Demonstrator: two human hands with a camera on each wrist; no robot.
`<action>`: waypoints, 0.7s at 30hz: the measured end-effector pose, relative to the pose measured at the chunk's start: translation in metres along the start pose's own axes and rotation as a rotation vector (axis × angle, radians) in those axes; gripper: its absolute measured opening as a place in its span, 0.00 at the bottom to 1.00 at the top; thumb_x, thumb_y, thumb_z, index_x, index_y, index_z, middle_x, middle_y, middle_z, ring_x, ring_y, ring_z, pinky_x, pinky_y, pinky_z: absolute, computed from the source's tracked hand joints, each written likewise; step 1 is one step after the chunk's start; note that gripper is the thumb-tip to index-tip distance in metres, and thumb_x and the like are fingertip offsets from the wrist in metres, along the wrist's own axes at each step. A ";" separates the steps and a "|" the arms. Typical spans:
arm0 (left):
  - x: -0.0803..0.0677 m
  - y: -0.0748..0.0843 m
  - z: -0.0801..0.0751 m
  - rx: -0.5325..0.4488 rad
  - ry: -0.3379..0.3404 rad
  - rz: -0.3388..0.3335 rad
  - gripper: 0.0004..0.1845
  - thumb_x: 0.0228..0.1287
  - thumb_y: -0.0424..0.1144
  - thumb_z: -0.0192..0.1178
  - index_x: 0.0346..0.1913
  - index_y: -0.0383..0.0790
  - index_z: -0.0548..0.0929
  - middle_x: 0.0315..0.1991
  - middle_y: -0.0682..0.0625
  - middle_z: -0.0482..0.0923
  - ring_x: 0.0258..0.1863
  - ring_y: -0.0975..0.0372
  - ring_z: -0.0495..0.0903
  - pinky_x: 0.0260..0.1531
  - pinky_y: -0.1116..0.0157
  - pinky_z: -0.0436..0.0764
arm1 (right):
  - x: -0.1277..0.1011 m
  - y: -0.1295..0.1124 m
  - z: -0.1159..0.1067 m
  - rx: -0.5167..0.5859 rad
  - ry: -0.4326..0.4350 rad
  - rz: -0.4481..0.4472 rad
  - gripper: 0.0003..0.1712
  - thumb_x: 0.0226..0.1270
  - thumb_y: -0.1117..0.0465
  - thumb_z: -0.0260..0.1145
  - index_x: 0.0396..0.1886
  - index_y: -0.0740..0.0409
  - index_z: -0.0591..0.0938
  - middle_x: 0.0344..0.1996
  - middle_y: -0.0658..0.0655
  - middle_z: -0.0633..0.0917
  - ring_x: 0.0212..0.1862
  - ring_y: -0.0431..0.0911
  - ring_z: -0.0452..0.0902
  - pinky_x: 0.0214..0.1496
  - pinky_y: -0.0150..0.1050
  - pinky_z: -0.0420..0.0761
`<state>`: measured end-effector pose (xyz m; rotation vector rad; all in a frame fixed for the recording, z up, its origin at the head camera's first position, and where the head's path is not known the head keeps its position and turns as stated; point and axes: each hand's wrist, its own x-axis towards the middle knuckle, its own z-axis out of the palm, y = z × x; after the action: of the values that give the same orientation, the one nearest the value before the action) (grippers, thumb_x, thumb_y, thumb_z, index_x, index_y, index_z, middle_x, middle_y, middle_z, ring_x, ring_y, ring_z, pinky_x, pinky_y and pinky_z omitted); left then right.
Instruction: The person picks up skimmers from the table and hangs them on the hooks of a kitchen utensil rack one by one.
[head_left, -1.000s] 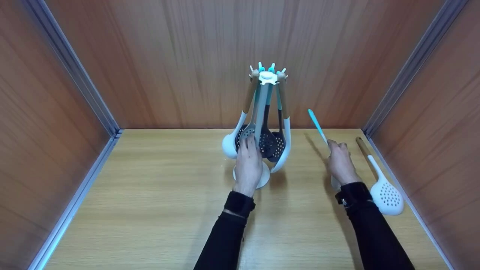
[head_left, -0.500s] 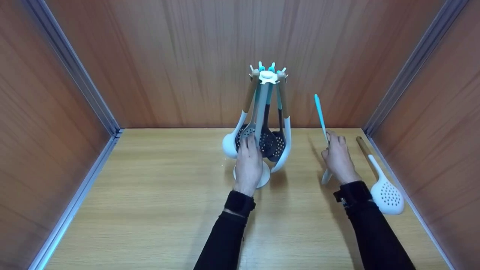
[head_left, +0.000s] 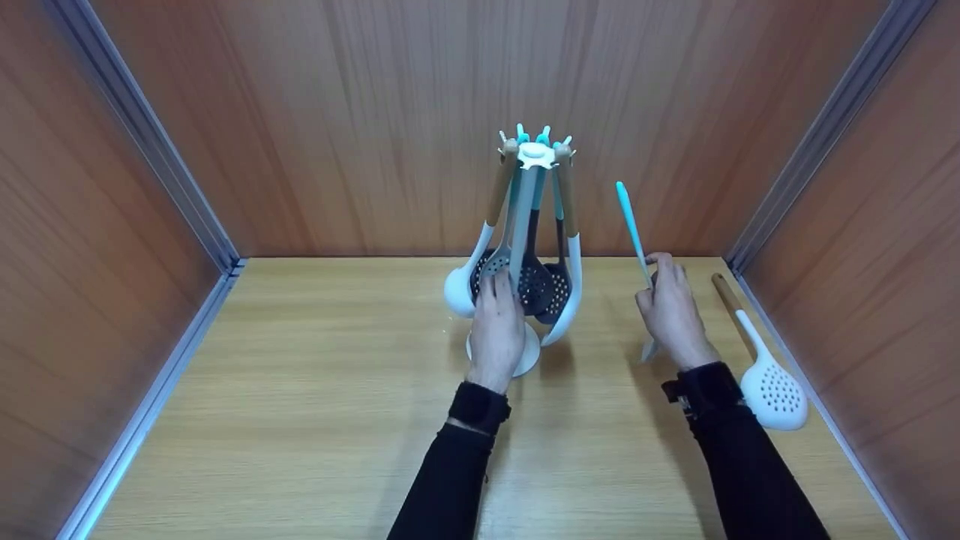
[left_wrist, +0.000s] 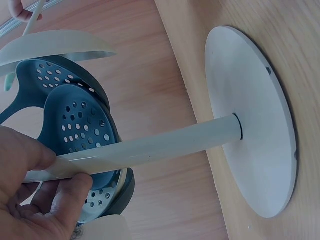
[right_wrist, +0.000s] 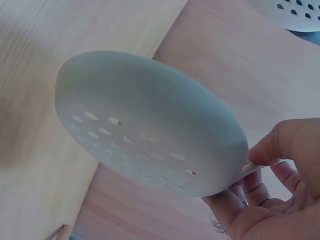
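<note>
A white utensil stand (head_left: 535, 155) stands upright, hung with a white ladle (head_left: 459, 292) with a wooden handle and several dark and grey perforated utensils. My left hand (head_left: 497, 334) grips its pole (left_wrist: 165, 147) between thumb and fingers, above the round base (left_wrist: 255, 165). To the right of the stand, my right hand (head_left: 673, 311) pinches a skimmer by its thin neck, turquoise handle (head_left: 628, 217) pointing up. The skimmer's pale perforated head (right_wrist: 150, 125) fills the right wrist view; in the head view my hand mostly covers it.
A white skimmer with a wooden handle (head_left: 776, 394) lies on the table (head_left: 315, 390) at the right, along the side wall (head_left: 862, 300). A wooden back wall (head_left: 360, 135) rises behind the stand.
My right hand has lifted the skimmer and carried it slightly left and away from me, its handle now higher. The left hand stays on the pole.
</note>
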<state>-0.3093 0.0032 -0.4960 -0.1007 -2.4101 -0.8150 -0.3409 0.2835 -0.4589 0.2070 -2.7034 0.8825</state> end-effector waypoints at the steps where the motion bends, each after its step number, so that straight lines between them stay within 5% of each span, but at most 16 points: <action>1: 0.000 0.000 0.000 0.001 0.000 0.000 0.24 0.90 0.30 0.61 0.81 0.31 0.75 0.71 0.35 0.82 0.64 0.47 0.91 0.60 0.53 0.97 | 0.000 -0.001 0.000 0.003 0.000 0.000 0.29 0.85 0.75 0.59 0.80 0.67 0.69 0.55 0.72 0.79 0.48 0.59 0.79 0.43 0.45 0.80; 13: 0.000 0.000 -0.001 -0.005 -0.035 -0.023 0.26 0.90 0.30 0.61 0.83 0.32 0.74 0.73 0.35 0.81 0.67 0.47 0.90 0.65 0.53 0.96 | -0.001 -0.012 -0.006 0.072 -0.002 -0.020 0.21 0.90 0.71 0.58 0.76 0.64 0.71 0.54 0.68 0.79 0.50 0.58 0.79 0.45 0.45 0.80; 21: -0.003 -0.001 0.000 0.010 0.033 0.037 0.24 0.87 0.28 0.63 0.79 0.29 0.76 0.67 0.35 0.83 0.61 0.45 0.91 0.59 0.50 0.97 | -0.002 -0.020 -0.008 0.076 0.047 -0.045 0.14 0.94 0.65 0.63 0.69 0.65 0.75 0.51 0.69 0.84 0.48 0.61 0.84 0.48 0.50 0.84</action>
<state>-0.3075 0.0033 -0.4978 -0.1272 -2.3735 -0.7820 -0.3328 0.2722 -0.4425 0.2583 -2.6137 0.9655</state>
